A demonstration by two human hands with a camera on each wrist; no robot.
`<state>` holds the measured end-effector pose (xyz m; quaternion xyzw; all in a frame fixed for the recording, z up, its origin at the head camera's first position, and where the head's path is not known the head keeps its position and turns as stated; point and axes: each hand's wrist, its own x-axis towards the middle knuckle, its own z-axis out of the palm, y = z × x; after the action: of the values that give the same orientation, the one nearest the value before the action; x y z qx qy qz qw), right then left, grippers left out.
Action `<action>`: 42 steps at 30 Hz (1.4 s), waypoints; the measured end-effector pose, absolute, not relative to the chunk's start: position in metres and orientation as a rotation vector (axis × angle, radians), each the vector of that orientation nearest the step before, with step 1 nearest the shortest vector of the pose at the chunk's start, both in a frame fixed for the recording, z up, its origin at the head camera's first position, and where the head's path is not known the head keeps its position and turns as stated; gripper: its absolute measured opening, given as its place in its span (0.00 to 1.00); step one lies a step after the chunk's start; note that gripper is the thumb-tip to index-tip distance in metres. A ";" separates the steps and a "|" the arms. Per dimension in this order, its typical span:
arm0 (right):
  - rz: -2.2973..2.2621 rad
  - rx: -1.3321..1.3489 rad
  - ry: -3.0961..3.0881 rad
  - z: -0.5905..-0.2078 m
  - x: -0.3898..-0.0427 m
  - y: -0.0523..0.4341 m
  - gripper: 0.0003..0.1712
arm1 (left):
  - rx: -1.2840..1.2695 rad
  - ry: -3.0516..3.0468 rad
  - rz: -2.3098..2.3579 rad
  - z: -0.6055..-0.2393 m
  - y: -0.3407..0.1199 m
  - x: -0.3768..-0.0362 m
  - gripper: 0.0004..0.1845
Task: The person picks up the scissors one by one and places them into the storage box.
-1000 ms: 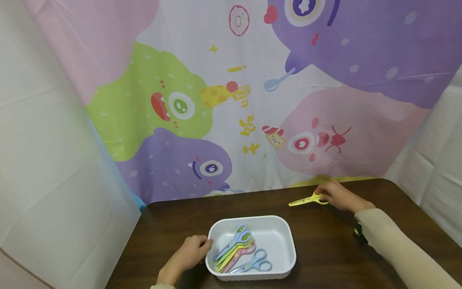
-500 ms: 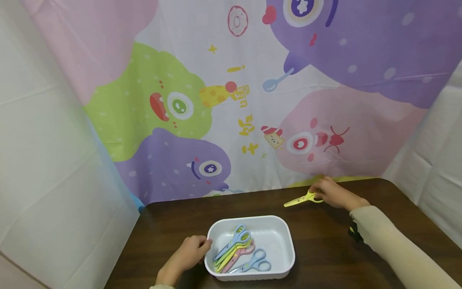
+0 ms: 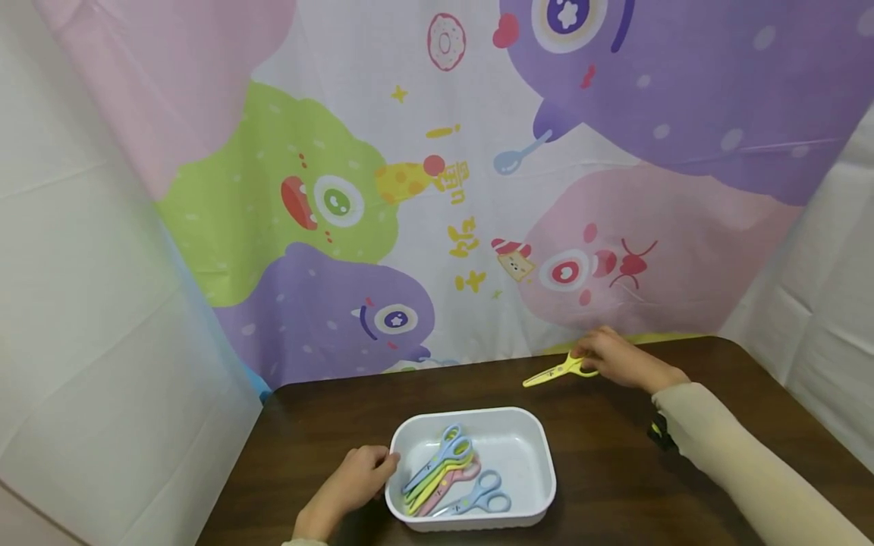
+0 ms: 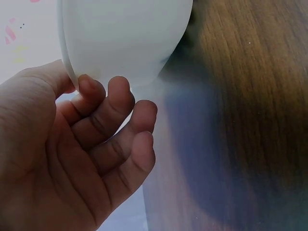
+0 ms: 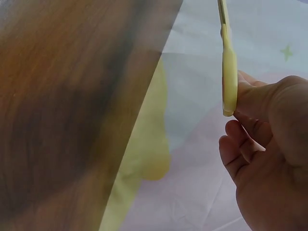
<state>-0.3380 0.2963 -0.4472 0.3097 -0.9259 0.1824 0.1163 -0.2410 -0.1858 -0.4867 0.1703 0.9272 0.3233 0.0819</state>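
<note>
Between the thumb and fingers of my right hand (image 3: 617,360) is a pair of yellow scissors (image 3: 551,374), pinched by a handle, blades pointing left. In the right wrist view the scissors (image 5: 230,79) appear edge-on, held off the table. My left hand (image 3: 356,479) grips the left rim of a white plastic basin (image 3: 524,464); the left wrist view has thumb and index finger pinching the basin's edge (image 4: 125,41), other fingers loosely bent. In the basin, blue scissors (image 3: 442,457), yellow-green ones (image 3: 432,482) and pink scissors (image 3: 447,485) lie bunched at left, with another blue pair (image 3: 483,497) beside them.
A dark brown wooden table (image 3: 328,421) carries the basin. Behind its far edge hangs a curtain (image 3: 471,318) printed with cartoon monsters. White cloth walls (image 3: 102,303) stand on both sides. A dark device (image 3: 661,432) sits at the right wrist.
My right hand has moved left with the yellow scissors, toward the basin's side of the table. The left hand keeps its hold on the rim, and the basin's contents look the same.
</note>
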 end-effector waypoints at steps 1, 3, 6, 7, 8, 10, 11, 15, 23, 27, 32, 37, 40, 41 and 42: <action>0.541 0.912 -2.705 -0.447 -0.338 0.295 0.08 | 0.511 2.773 0.966 -0.487 -0.186 -0.241 0.19; 0.556 0.912 -2.696 -0.446 -0.337 0.292 0.08 | 0.511 2.767 0.969 -0.487 -0.186 -0.241 0.19; 0.564 0.917 -2.695 -0.444 -0.334 0.289 0.08 | 0.508 2.762 0.969 -0.488 -0.186 -0.241 0.19; 0.566 0.914 -2.697 -0.443 -0.333 0.287 0.08 | 0.505 2.758 0.972 -0.488 -0.186 -0.241 0.19; 0.563 0.920 -2.694 -0.442 -0.332 0.286 0.08 | 0.501 2.755 0.974 -0.488 -0.186 -0.241 0.20; 0.551 0.939 -2.678 -0.440 -0.331 0.284 0.08 | 0.495 2.752 0.979 -0.487 -0.186 -0.241 0.19; 0.544 0.946 -2.672 -0.438 -0.330 0.282 0.08 | 0.492 2.751 0.982 -0.487 -0.186 -0.241 0.19; 0.527 0.988 -2.638 -0.434 -0.328 0.277 0.08 | 0.495 2.754 0.983 -0.486 -0.186 -0.240 0.19; 0.502 1.038 -2.595 -0.432 -0.325 0.270 0.09 | 0.494 2.746 0.995 -0.485 -0.185 -0.239 0.19; 0.519 1.044 -2.601 -0.432 -0.324 0.267 0.09 | 0.496 2.751 0.995 -0.485 -0.185 -0.238 0.19; 0.527 1.059 -2.604 -0.433 -0.324 0.265 0.08 | 0.504 2.764 0.975 -0.485 -0.185 -0.239 0.19; 0.546 1.030 -2.653 -0.433 -0.322 0.263 0.08 | 0.503 2.771 0.967 -0.485 -0.185 -0.240 0.19; 0.550 1.018 -2.688 -0.434 -0.321 0.262 0.08 | 0.496 2.762 0.962 -0.485 -0.185 -0.240 0.19; 0.549 1.019 -2.694 -0.433 -0.321 0.262 0.08 | 0.494 2.759 0.961 -0.485 -0.185 -0.240 0.19; 0.548 1.018 -2.700 -0.434 -0.321 0.262 0.08 | 0.491 2.755 0.961 -0.485 -0.185 -0.240 0.19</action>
<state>-0.3211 0.2617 -0.4338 0.3448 -0.9145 0.1856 0.1021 -0.2399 -0.1855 -0.4853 0.1653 0.9272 0.3233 0.0913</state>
